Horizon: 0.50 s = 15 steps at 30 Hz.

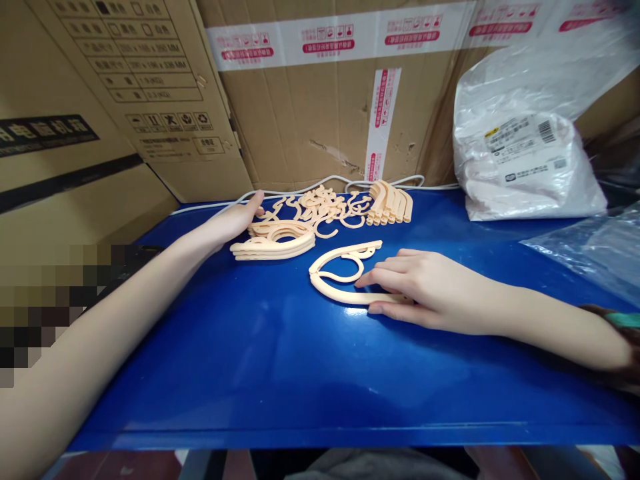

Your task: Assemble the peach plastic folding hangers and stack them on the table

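On the blue table lies a cream plastic folding hanger [334,293], its two arms bent together around a curved hook. My right hand [417,287] pinches the near arm's right end between thumb and fingers. Further left, my left hand [240,219] reaches to the far side of a stack of folded hangers [275,250]. Its thumb points up, while the other fingers are mostly hidden, so its grip cannot be seen. Behind that stack is a loose heap of cream hooks [320,203]. A row of curved hanger arms [390,203] lies to the right of the heap.
Cardboard boxes [310,113] wall off the back and left of the blue table [280,373]. A white cable [440,187] runs along the back. At the right stand a white plastic bag [530,153] with labels and a clear plastic sheet [595,247].
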Motion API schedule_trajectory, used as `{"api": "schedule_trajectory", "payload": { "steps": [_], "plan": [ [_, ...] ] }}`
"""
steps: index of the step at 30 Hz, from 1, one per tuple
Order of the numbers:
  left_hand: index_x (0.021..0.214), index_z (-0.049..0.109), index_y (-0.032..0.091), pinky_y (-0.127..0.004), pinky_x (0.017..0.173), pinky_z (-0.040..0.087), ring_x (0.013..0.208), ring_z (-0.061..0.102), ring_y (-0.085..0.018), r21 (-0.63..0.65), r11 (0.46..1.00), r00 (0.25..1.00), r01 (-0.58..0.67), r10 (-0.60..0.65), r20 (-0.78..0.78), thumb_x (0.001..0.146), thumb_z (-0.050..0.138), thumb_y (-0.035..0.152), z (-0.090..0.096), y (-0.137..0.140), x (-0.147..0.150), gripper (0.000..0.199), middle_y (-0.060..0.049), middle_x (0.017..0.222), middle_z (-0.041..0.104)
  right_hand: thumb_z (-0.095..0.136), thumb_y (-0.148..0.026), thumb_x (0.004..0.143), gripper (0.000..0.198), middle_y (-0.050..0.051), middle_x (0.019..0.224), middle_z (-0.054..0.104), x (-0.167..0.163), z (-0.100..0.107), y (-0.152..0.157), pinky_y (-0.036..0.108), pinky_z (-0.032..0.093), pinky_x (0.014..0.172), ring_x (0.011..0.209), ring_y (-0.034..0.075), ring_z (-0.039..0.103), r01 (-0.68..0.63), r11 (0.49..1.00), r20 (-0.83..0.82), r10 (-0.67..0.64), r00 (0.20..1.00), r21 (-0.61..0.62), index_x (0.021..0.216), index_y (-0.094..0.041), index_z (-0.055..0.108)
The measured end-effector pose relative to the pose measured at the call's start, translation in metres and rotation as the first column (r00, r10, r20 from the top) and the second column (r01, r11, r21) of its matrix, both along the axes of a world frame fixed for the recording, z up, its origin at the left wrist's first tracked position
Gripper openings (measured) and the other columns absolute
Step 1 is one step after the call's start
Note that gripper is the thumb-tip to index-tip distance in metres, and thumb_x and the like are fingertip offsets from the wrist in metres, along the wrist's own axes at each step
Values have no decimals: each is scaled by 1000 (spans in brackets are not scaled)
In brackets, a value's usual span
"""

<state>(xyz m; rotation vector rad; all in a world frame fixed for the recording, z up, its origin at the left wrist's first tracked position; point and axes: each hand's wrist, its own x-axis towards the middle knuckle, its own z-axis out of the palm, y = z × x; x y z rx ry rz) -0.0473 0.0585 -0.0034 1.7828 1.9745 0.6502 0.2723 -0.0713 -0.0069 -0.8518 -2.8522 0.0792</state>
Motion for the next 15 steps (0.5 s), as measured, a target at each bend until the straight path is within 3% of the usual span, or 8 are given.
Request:
{"api": "schedule_trajectory", "payload": {
  "steps": [8, 11, 15],
  "plan": [
    [104, 70, 18, -41, 111, 35, 124, 55, -30, -21, 999, 999, -41, 41, 16, 86, 26, 70, 5, -3, 0, 70, -11, 133, 61, 43, -41, 99, 34, 9, 100, 70, -1, 0, 0, 33, 44, 75, 86, 21, 65, 1, 1000, -7, -1, 1000, -1, 116, -17, 61],
    [92, 70, 19, -42, 111, 34, 126, 53, -31, -9, 998, 993, -58, 59, 106, 84, 30, 72, 5, -2, -3, 67, -13, 133, 61, 42, -40, 99, 34, 10, 101, 70, -1, 0, 0, 33, 44, 75, 88, 21, 65, 5, 1000, -6, -5, 1000, -9, 116, -17, 61],
    [84, 68, 18, -46, 102, 44, 119, 57, -34, -10, 996, 966, -86, 85, 245, 82, 37, 72, 1, 6, -8, 62, -16, 124, 65, 41, -41, 99, 35, 10, 102, 70, -1, 1, -1, 34, 45, 76, 89, 21, 65, 7, 1000, -6, -8, 1000, -15, 117, -18, 61]
  ]
}}
